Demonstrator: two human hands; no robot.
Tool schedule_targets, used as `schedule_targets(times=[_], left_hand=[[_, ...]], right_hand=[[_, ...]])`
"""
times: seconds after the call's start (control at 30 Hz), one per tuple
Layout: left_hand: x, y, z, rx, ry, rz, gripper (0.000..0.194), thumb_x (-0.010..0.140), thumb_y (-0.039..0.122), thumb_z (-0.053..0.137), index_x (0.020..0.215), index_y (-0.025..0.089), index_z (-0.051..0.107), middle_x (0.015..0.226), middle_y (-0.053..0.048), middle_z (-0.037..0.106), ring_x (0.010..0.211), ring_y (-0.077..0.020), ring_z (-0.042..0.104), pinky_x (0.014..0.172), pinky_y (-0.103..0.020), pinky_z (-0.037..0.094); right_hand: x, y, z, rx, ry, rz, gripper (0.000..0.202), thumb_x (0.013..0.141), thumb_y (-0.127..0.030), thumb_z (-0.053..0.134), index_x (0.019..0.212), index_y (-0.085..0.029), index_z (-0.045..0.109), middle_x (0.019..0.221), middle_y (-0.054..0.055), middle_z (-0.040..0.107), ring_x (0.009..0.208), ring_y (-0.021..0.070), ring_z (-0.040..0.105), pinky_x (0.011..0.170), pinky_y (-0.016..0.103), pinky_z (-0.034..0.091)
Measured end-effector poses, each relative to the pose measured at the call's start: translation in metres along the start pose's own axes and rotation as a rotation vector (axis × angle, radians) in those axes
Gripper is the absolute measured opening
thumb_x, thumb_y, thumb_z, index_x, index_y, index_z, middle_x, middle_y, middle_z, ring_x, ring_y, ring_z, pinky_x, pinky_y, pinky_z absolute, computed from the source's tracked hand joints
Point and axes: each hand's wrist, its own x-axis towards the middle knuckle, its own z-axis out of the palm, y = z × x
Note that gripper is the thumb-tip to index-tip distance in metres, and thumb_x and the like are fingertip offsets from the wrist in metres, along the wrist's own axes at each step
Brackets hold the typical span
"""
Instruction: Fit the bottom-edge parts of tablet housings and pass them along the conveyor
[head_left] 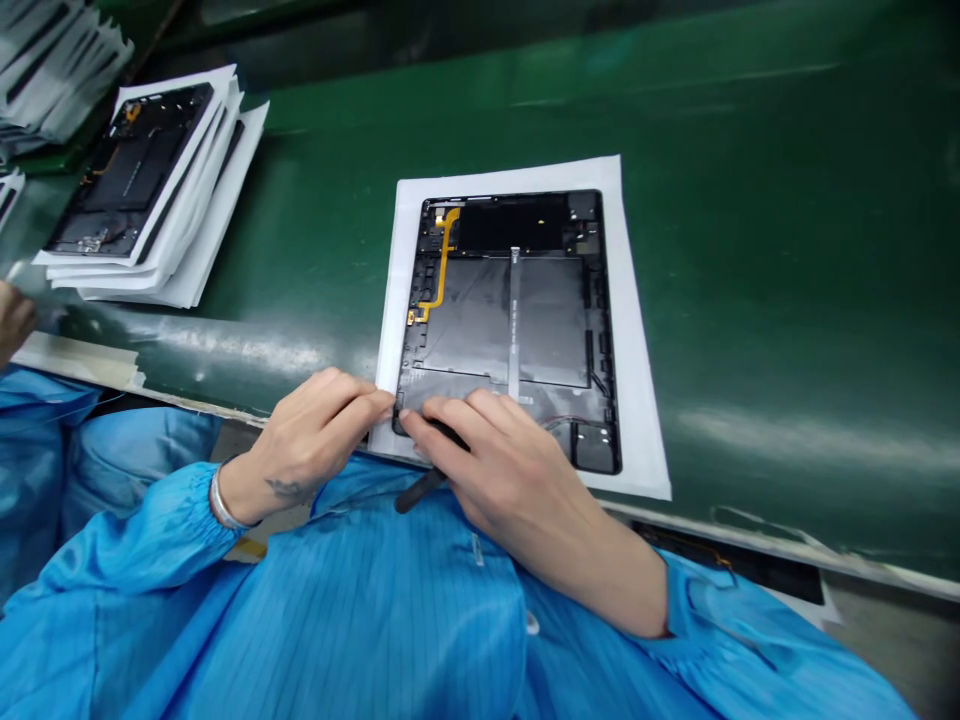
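Note:
An opened tablet housing (480, 320), black inside with a yellow-orange flex cable (444, 265) and a grey ribbon cable (514, 320), lies on a white sheet (641, 400). My left hand (311, 435) is at its near left corner, thumb and fingers pinched together; what they grip, if anything, is too small to make out. Beside it, my right hand (510, 455) is closed around a slim black hand tool (420, 490), whose blunt end sticks out toward me. Its working end is hidden under my fingers. The right fingertips touch the housing's near left corner.
On the green work surface (787, 250), a stack of similar tablet housings (127, 170) with white sheets stands at left. More white sheets (60, 80) pile up behind it. Another person's hand (13, 318) shows at the left edge. A dark panel (750, 565) sits below the bench edge at right.

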Motion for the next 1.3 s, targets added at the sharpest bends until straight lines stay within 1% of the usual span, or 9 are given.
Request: schedule_targets(times=[0.27, 0.37, 0.43, 0.5, 0.6, 0.73, 0.8, 1.0, 1.3], left_hand=[[-0.014, 0.001, 0.001, 0.037, 0.006, 0.104, 0.031, 0.099, 0.007, 0.048, 0.128, 0.007, 0.058, 0.108, -0.015, 0.071, 0.101, -0.0229, 0.067, 0.079, -0.034, 0.058], [-0.008, 0.007, -0.004, 0.179, -0.037, 0.206, 0.027, 0.097, 0.007, 0.050, 0.122, 0.000, 0.059, 0.103, -0.018, 0.071, 0.095, -0.0255, 0.068, 0.077, -0.037, 0.059], [-0.004, 0.010, -0.007, 0.270, -0.070, 0.245, 0.025, 0.097, 0.007, 0.050, 0.117, -0.002, 0.061, 0.100, -0.019, 0.072, 0.090, -0.0259, 0.068, 0.076, -0.038, 0.059], [-0.001, 0.010, -0.008, 0.288, -0.090, 0.255, 0.024, 0.098, 0.007, 0.047, 0.115, 0.000, 0.062, 0.097, -0.017, 0.072, 0.087, -0.0244, 0.067, 0.074, -0.037, 0.058], [0.003, 0.001, -0.005, 0.156, -0.104, 0.172, 0.021, 0.101, 0.013, 0.046, 0.115, 0.009, 0.061, 0.099, -0.013, 0.073, 0.090, -0.0221, 0.067, 0.074, -0.034, 0.057], [0.005, -0.018, 0.008, -0.070, -0.149, 0.027, 0.040, 0.103, 0.038, 0.050, 0.134, 0.012, 0.054, 0.143, -0.020, 0.056, 0.132, -0.0297, 0.054, 0.103, -0.047, 0.051], [0.004, -0.023, 0.015, -0.159, -0.179, 0.011, 0.047, 0.103, 0.040, 0.050, 0.142, 0.013, 0.048, 0.153, -0.018, 0.046, 0.143, -0.0281, 0.044, 0.113, -0.048, 0.044], [0.001, -0.021, 0.026, -0.254, -0.109, -0.010, 0.044, 0.102, 0.037, 0.052, 0.140, 0.015, 0.051, 0.150, -0.016, 0.051, 0.143, -0.0252, 0.046, 0.117, -0.047, 0.042], [0.001, -0.018, 0.029, -0.263, -0.094, -0.020, 0.045, 0.100, 0.034, 0.056, 0.140, 0.013, 0.053, 0.151, -0.014, 0.051, 0.144, -0.0253, 0.045, 0.122, -0.046, 0.038]], right_hand=[[0.001, 0.001, 0.002, -0.018, -0.014, -0.016, 0.033, 0.102, -0.012, 0.036, 0.111, -0.010, 0.068, 0.095, 0.010, 0.069, 0.077, 0.0209, 0.048, 0.064, 0.036, 0.040], [0.001, 0.003, -0.006, 0.097, -0.035, 0.007, 0.034, 0.105, -0.033, 0.042, 0.116, -0.010, 0.065, 0.103, 0.012, 0.069, 0.083, 0.0219, 0.054, 0.070, 0.037, 0.046], [0.001, 0.004, -0.014, 0.185, -0.022, 0.040, 0.055, 0.103, -0.053, 0.037, 0.126, -0.007, 0.058, 0.109, 0.015, 0.067, 0.092, 0.0231, 0.058, 0.076, 0.037, 0.050], [0.000, 0.005, -0.022, 0.155, 0.010, 0.071, 0.065, 0.102, -0.059, 0.031, 0.133, -0.006, 0.053, 0.104, 0.014, 0.067, 0.090, 0.0221, 0.060, 0.073, 0.035, 0.050], [-0.003, 0.003, -0.027, -0.032, 0.074, 0.094, 0.050, 0.106, -0.045, 0.034, 0.134, -0.008, 0.052, 0.084, 0.006, 0.066, 0.073, 0.0181, 0.059, 0.062, 0.031, 0.044], [-0.006, 0.000, -0.025, -0.142, 0.078, 0.104, 0.028, 0.106, -0.024, 0.042, 0.130, -0.017, 0.054, 0.075, 0.000, 0.063, 0.060, 0.0133, 0.054, 0.058, 0.028, 0.039], [-0.006, -0.001, -0.022, -0.152, 0.052, 0.100, 0.028, 0.103, -0.013, 0.043, 0.124, -0.021, 0.058, 0.076, -0.001, 0.063, 0.060, 0.0117, 0.053, 0.056, 0.026, 0.038], [-0.002, 0.001, -0.012, -0.093, -0.010, 0.015, 0.033, 0.098, -0.005, 0.045, 0.126, -0.012, 0.061, 0.095, 0.006, 0.073, 0.075, 0.0144, 0.060, 0.065, 0.027, 0.047], [-0.007, 0.004, -0.010, -0.094, -0.068, 0.048, 0.036, 0.094, -0.001, 0.049, 0.125, -0.015, 0.062, 0.104, 0.008, 0.073, 0.083, 0.0157, 0.064, 0.068, 0.027, 0.050]])
